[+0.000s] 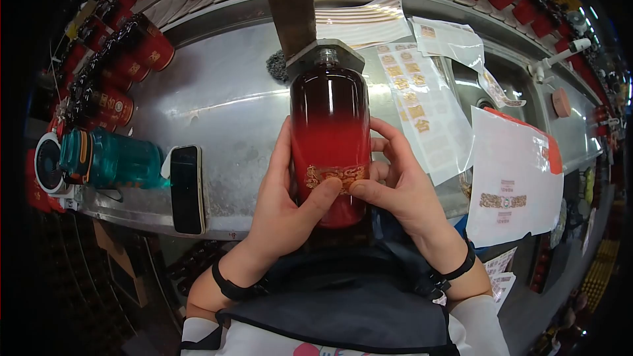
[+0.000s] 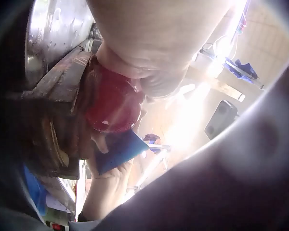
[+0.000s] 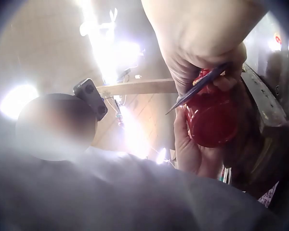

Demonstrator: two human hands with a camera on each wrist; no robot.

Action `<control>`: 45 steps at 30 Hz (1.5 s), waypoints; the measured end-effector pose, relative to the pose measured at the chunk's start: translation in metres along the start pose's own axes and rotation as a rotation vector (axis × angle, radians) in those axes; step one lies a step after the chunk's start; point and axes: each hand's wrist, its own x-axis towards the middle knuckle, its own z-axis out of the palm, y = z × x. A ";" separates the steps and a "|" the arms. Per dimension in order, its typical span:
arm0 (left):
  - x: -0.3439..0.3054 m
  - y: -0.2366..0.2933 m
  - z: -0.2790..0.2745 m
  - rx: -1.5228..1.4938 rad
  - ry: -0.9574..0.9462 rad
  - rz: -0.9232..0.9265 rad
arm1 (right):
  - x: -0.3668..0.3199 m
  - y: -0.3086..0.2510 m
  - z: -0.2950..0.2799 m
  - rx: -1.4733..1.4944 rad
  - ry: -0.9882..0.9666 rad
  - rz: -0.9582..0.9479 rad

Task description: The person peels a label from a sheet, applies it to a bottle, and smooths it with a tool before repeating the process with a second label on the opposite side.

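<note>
A glossy bottle point(image 1: 330, 115), black fading to red, lies with its neck toward the grey block point(image 1: 353, 55) at the end of a wooden bar. Across its lower part is a gold patterned decal point(image 1: 316, 173). My left hand point(image 1: 285, 188) grips the bottle's left side, its thumb pressing on the decal. Opposite, my right hand point(image 1: 402, 181) lays its thumb tip on the decal too, close to the left thumb. Between the right hand's fingers is a flat blue scraper point(image 3: 200, 89), its blade beside the bottle's base point(image 2: 115, 113) in the left wrist view.
A phone point(image 1: 186, 188) and a teal water bottle point(image 1: 122, 158) lie on the metal table's left. Decal sheets point(image 1: 442, 138) spread at right, before a sink point(image 1: 521, 86). Another decal sheet point(image 1: 517, 188) overhangs the near edge. Red-black bottles point(image 1: 148, 43) line the left and back.
</note>
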 end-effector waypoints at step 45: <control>-0.003 -0.020 -0.027 -0.084 -0.025 0.073 | 0.010 -0.001 0.001 0.050 -0.012 0.007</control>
